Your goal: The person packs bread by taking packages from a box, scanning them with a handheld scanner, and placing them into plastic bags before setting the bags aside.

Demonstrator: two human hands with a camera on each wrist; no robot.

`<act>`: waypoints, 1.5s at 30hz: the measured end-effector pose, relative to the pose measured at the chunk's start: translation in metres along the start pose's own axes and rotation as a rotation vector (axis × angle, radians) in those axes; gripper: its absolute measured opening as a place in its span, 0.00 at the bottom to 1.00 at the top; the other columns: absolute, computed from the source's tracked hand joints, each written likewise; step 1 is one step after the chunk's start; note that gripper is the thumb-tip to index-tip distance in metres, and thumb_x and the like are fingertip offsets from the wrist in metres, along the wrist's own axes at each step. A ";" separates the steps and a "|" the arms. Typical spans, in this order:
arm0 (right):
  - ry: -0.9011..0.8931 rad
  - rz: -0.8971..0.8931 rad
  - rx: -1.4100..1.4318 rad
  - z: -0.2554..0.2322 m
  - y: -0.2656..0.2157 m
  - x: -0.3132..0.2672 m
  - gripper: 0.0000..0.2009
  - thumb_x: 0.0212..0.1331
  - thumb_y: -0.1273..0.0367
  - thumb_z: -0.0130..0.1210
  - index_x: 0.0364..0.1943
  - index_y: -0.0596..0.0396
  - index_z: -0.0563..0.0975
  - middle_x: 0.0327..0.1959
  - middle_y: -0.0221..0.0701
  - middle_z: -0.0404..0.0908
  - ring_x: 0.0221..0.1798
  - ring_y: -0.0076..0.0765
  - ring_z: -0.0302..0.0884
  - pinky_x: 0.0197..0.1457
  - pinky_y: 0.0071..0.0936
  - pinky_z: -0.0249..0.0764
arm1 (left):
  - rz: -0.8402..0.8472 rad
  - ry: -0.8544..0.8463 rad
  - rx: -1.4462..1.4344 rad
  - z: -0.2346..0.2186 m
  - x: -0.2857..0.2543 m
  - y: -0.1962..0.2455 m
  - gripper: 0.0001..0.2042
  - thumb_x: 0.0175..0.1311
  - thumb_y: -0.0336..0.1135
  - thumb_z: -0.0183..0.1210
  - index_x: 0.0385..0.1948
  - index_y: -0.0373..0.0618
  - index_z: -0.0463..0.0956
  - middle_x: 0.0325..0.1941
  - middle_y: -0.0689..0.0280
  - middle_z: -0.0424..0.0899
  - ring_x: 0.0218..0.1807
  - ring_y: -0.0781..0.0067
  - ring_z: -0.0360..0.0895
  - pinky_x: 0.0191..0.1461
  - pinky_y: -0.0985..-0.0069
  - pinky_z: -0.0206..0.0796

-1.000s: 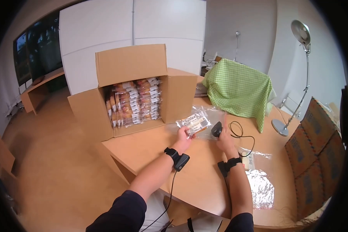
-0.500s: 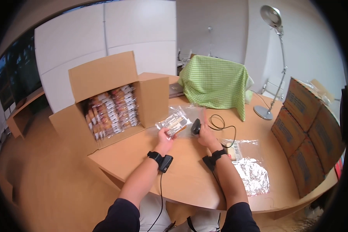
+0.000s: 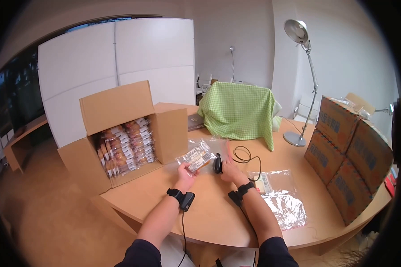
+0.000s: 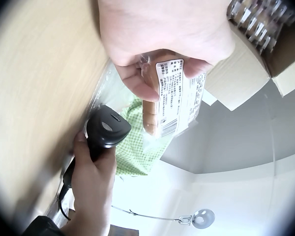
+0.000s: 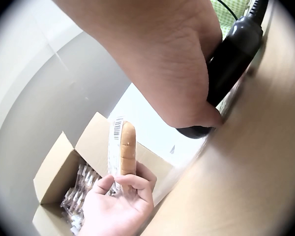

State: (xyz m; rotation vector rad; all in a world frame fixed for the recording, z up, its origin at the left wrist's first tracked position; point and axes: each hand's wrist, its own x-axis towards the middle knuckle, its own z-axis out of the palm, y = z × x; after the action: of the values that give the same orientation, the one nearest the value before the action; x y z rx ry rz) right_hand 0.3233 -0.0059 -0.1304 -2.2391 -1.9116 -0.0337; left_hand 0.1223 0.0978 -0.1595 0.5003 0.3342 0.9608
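The left hand (image 3: 186,178) pinches one end of a clear-wrapped bread pack (image 3: 197,157), its labelled side with a barcode facing up. In the left wrist view the fingers curl round the bread pack (image 4: 163,98). The right hand (image 3: 231,171) grips a black corded scanner (image 3: 218,163), held just right of the pack without touching it. The scanner's head (image 4: 108,127) points toward the pack in the left wrist view. Both are over a clear plastic bag on the table. An open cardboard box (image 3: 171,135) at the left holds rows of similar packs (image 3: 128,147).
Clear bags, one with a labelled item (image 3: 263,182), lie right of the right forearm. Stacked brown boxes (image 3: 341,153) stand at the right edge. Behind are a green checked cloth (image 3: 238,109) over something and a desk lamp (image 3: 295,139). A black cable (image 3: 257,156) loops beside the scanner.
The head view has swung to the right and then tilted up, so the table things appear shifted left. Both hands keep their holds, with the pack and scanner close together throughout.
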 end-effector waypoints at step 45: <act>0.021 0.250 1.673 -0.076 -0.032 -0.189 0.24 0.66 0.73 0.51 0.65 0.55 0.59 0.60 0.41 0.69 0.58 0.43 0.74 0.54 0.42 0.78 | -0.484 -0.767 0.517 0.030 -0.046 -0.016 0.24 0.62 0.37 0.61 0.59 0.42 0.68 0.49 0.62 0.81 0.43 0.72 0.81 0.40 0.75 0.77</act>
State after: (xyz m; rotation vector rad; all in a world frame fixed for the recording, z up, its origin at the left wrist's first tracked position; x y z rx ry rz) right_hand 0.2693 -0.1980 -0.0785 -1.1444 -0.8053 1.0855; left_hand 0.1233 0.0435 -0.1411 1.1516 -0.0100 0.1558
